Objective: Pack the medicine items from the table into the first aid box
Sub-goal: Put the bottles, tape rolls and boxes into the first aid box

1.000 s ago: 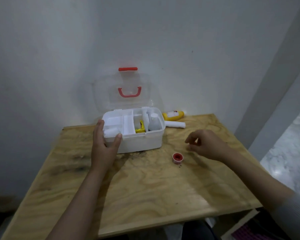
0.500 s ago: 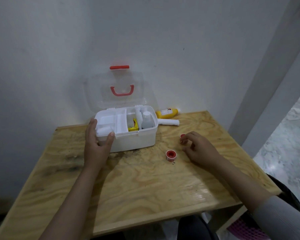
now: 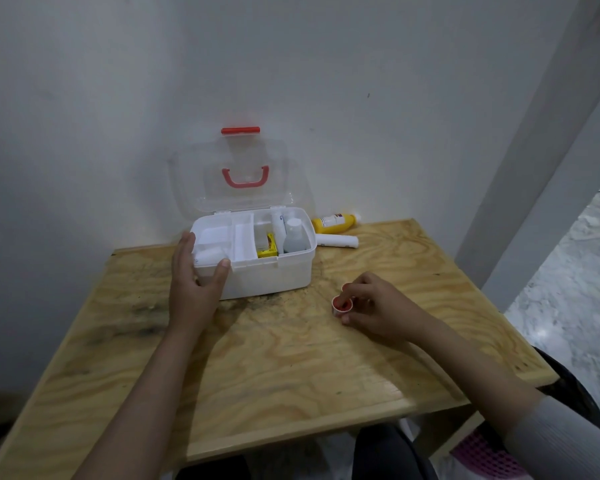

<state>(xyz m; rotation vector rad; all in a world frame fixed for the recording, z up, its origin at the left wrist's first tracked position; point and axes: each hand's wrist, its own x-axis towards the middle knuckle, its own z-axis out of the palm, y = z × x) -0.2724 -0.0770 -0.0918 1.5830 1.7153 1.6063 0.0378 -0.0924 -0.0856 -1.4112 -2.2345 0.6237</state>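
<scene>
The white first aid box stands open at the back of the wooden table, its clear lid upright against the wall. Inside lie a yellow packet, a grey bottle and a white roll. My left hand grips the box's front left corner, thumb on the rim. My right hand pinches a small red-and-white tape roll that rests on the table right of the box. A yellow bottle and a white tube lie behind the box's right end.
A white wall stands directly behind the table, and a grey pillar rises at the right. The table's right edge drops to a speckled floor. My knees and a pink mesh object show below the front edge.
My right hand has moved left and nearer, from beside the tape roll to closing its fingers around it. My left hand has kept its hold on the box corner.
</scene>
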